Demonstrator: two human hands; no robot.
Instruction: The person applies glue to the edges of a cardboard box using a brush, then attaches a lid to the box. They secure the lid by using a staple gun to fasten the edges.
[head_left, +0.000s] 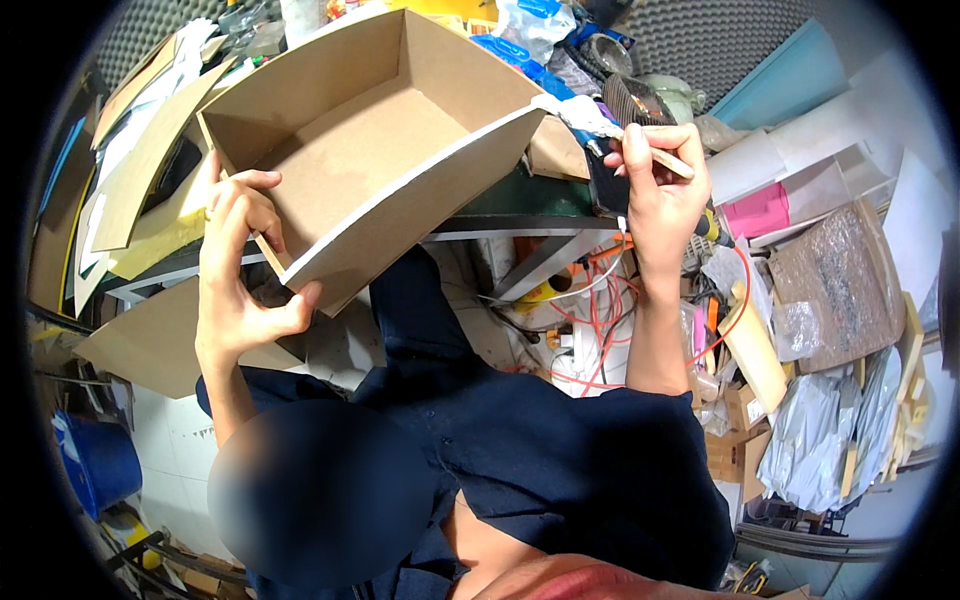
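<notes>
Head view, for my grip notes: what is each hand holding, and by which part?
The left hand holds the open brown box by the near corner of its left end. The right hand holds a thin tool by its wood-coloured handle.

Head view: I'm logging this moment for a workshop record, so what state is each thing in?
Wooden box: open, its inside facing the camera, near rim white
Left hand: gripping the box's left corner
Right hand: closed around the tool
Wooden-handled tool: held, white material at its far end
Brown parcel: wrapped in clear plastic
</notes>
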